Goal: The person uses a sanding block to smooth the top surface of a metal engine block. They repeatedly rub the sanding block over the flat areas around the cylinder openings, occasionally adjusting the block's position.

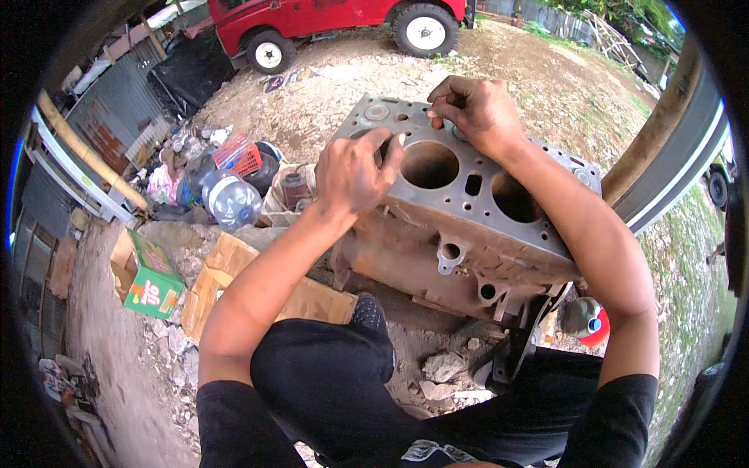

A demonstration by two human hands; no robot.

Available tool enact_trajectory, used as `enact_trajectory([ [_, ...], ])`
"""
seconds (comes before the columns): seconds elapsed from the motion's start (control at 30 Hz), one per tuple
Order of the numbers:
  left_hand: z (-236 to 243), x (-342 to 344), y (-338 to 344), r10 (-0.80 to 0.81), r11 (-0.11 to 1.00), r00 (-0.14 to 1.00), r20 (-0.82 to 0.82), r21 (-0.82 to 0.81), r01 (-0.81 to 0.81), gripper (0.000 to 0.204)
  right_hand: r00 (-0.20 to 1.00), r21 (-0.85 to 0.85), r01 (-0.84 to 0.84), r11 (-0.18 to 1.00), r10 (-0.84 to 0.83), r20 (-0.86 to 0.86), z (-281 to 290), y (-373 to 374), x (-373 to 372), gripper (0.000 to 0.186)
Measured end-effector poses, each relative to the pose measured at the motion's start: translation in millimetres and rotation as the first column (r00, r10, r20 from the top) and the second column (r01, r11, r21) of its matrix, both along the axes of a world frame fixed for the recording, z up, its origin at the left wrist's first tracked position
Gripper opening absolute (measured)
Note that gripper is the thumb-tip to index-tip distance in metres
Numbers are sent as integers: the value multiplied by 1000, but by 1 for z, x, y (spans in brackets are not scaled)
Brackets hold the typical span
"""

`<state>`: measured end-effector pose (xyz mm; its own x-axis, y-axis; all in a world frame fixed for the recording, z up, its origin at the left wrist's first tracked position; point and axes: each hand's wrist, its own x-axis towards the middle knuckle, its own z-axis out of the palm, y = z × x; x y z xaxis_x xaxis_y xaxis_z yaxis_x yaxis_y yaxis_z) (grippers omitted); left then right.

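Note:
An engine block [390,224] stands in front of me, with a grey machined top face and rust-brown sides. Its deck has large round cylinder bores [430,165] and several small holes. My left hand [353,175] is over the deck's near left end, fingers curled and thumb bent toward them. Beyond the bores, at the far edge, my right hand [482,117] is closed, thumb and fingertips pinched together. Anything held in either hand is too small or too hidden to make out. The right forearm passes over the deck's right part and covers some of it.
A green carton [152,277] and flattened brown cardboard [300,300] lie left of the block. Behind them are a big clear plastic bottle [230,199] and piled rubbish. Stones [443,366] lie near my feet. A capped bottle [581,317] is at right; a red vehicle [328,23] stands beyond.

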<state>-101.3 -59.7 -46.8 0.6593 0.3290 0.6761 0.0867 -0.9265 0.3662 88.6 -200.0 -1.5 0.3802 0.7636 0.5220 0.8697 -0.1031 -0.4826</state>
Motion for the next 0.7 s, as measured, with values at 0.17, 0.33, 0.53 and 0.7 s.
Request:
enact_trajectory([
  [0.17,-2,0,-3,3,1000,1000,0,-1,-3,29,999,13,4,1000,-4,31,-8,3,8,8],
  [0.33,0,4,1,-2,1000,1000,12,28,1,29,999,-3,-19,1000,19,-40,-2,2,7,11],
  [0.53,1,3,1,0,999,1000,-4,35,1,31,999,45,13,999,-14,36,0,3,6,13],
  [0.7,2,7,3,-18,998,999,27,63,16,30,989,62,-18,998,8,149,-9,4,14,10],
])
